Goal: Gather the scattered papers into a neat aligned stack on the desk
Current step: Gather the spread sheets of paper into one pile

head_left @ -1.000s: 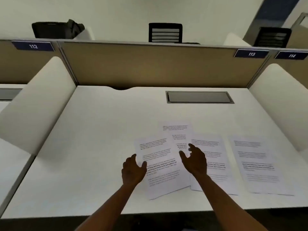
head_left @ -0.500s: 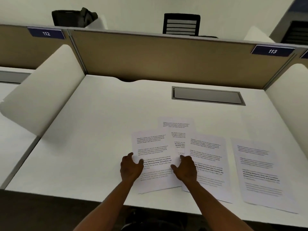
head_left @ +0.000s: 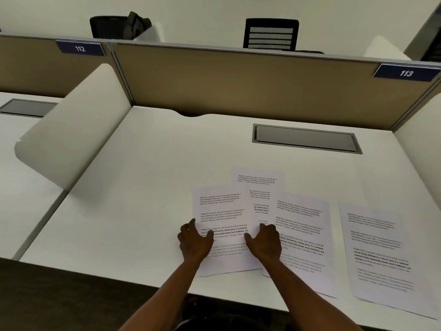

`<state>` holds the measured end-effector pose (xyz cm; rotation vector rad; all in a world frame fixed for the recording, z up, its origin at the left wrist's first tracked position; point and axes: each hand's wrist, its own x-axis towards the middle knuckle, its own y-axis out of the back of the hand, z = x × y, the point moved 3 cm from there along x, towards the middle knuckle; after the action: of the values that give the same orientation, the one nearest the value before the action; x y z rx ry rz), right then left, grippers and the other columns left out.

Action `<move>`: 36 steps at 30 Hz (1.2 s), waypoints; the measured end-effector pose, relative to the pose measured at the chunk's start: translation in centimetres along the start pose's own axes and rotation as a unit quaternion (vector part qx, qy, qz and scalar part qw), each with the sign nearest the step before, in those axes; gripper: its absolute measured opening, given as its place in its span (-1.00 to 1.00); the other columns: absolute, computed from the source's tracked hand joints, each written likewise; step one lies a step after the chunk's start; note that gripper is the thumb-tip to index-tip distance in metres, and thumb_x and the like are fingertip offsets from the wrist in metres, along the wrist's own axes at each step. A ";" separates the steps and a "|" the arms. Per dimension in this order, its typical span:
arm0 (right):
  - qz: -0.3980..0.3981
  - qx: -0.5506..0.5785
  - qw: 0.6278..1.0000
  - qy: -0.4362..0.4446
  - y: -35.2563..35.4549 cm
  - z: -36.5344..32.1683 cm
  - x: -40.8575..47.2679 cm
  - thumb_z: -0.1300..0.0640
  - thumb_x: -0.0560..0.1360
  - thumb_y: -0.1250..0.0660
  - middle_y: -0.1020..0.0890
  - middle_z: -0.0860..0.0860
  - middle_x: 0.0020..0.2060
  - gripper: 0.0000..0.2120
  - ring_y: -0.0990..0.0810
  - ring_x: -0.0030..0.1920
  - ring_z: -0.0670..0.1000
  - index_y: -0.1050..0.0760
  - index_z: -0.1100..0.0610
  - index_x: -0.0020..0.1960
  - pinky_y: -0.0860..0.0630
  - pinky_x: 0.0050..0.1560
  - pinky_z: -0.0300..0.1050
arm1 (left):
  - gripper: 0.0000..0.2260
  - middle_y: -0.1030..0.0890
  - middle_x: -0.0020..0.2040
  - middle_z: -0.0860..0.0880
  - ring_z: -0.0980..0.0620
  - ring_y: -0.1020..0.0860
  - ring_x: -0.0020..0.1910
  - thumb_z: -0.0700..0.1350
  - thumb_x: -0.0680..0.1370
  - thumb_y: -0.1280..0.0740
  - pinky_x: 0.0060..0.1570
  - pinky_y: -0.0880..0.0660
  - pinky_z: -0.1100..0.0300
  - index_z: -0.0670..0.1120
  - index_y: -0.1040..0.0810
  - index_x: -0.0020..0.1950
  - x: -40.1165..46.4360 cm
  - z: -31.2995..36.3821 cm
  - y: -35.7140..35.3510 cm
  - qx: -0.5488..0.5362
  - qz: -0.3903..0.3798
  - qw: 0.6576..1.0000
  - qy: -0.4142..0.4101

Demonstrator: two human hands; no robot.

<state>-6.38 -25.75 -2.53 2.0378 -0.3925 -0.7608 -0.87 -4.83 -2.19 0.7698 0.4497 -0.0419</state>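
A person's left hand and right hand lay flat on the leftmost sheet of four printed papers spread along the front edge of the white desk. Neither hand gripped anything: fingers were loosely spread, palms down, the left on that sheet's left margin, the right pressing where it overlapped the middle sheet, which jutted farthest toward the back. A third sheet overlapped the middle one on the right, while the fourth sheet sat apart near the front right corner, touching none of the others. A grey cable hatch was set into the desk near the back edge, below the tan partition. Gathering well would likely mean sliding the sheets together with light downward pressure so they did not buckle, drawing in the far right sheet too, then squaring the edges with both hands
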 end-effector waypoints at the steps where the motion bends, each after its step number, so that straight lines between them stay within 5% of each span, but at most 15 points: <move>1: 0.001 0.004 1.000 -0.002 -0.1 -0.1 0.0 -0.22 0.47 -0.33 -0.44 0.13 0.34 -0.32 -0.43 0.35 0.14 -0.36 0.16 0.45 -0.45 0.27 0.01 | -0.30 -0.32 0.51 -0.15 -0.19 -0.27 0.50 0.05 0.54 -0.43 0.45 -0.30 -0.07 -0.10 -0.24 0.59 0.0 0.0 0.0 -0.004 0.002 1.000 0.001; 21: 0.007 0.017 1.000 0.002 -1.1 -0.3 0.4 -0.05 0.45 -0.44 -0.45 0.14 0.31 -0.39 -0.44 0.32 0.14 -0.36 0.15 0.41 -0.45 0.24 0.00 | -0.28 -0.39 0.50 -0.20 -0.19 -0.41 0.46 0.03 0.54 -0.45 0.44 -0.38 -0.04 -0.16 -0.22 0.59 2.3 0.9 0.3 -0.190 -0.019 0.974 0.119; 24: 0.011 0.021 1.000 0.003 -1.2 -0.2 0.4 -0.04 0.45 -0.44 -0.44 0.14 0.32 -0.38 -0.43 0.33 0.14 -0.35 0.15 0.42 -0.44 0.26 0.00 | -0.39 -0.50 0.41 -0.16 -0.16 -0.50 0.36 0.04 0.53 -0.44 0.30 -0.45 0.03 -0.17 -0.39 0.50 3.1 0.9 0.4 -0.186 -0.025 0.974 0.126; 28: 0.011 0.026 1.000 0.004 -1.1 -0.2 0.3 -0.04 0.46 -0.44 -0.44 0.13 0.32 -0.39 -0.43 0.33 0.14 -0.36 0.15 0.42 -0.44 0.26 0.00 | -0.68 -0.67 -0.04 -0.05 -0.06 -0.64 -0.10 0.00 0.55 -0.42 -0.13 -0.57 0.15 -0.19 -0.63 0.17 3.9 0.9 0.4 -0.219 -0.057 0.967 0.115; 36: 0.013 0.030 0.999 0.006 -1.0 -0.1 0.1 -0.06 0.46 -0.43 -0.43 0.11 0.33 -0.38 -0.42 0.34 0.12 -0.34 0.13 0.43 -0.43 0.27 -0.02 | -0.63 -0.59 0.09 -0.03 0.08 -0.57 -0.12 -0.22 0.58 -0.36 -0.26 -0.49 0.27 0.03 -0.37 0.32 2.5 0.6 -0.3 -0.268 -0.052 0.960 0.055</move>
<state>-6.21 -25.17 -3.37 2.0872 -0.4400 -0.7287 1.51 -5.17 -3.06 0.2135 0.5766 0.0251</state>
